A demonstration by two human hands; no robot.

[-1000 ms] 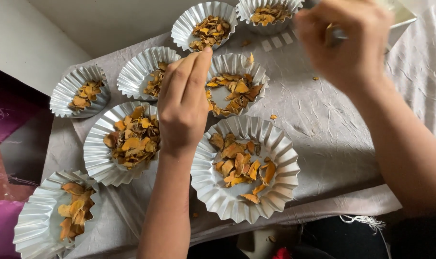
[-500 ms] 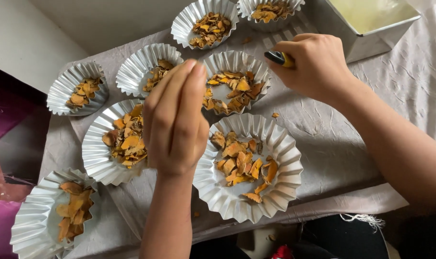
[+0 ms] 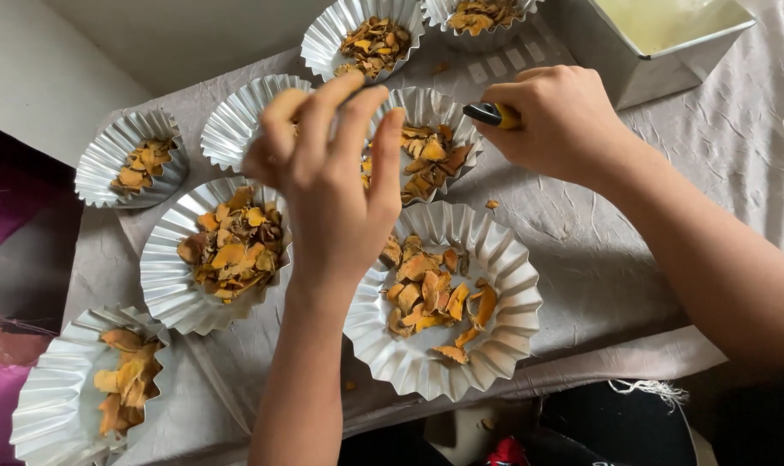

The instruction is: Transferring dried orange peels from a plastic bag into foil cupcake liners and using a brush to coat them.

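We see our left hand [image 3: 327, 177] raised above the fluted foil cups, its fingers loosely spread and gripping nothing, hovering over the gap between the cup in the middle [image 3: 426, 116] and the wide cup on the left [image 3: 172, 276]. Our right hand [image 3: 560, 121] is closed tight around a tool with a yellow and black handle [image 3: 493, 114], whose tip points toward the middle cup's rim; the working end is hidden. The nearest cup [image 3: 504, 328], holding orange dried slices [image 3: 426, 289], sits just below both hands, its rim almost touching the middle cup. The cups crowd together, rims nearly meeting, so little bare room is left between them; the open stretch lies to the right, under our right forearm. Everything rests on a wrinkled grey cloth [image 3: 582, 259], with a metal box [image 3: 634, 69] at the far right edge and a pale wall [image 3: 29, 78] at the left.
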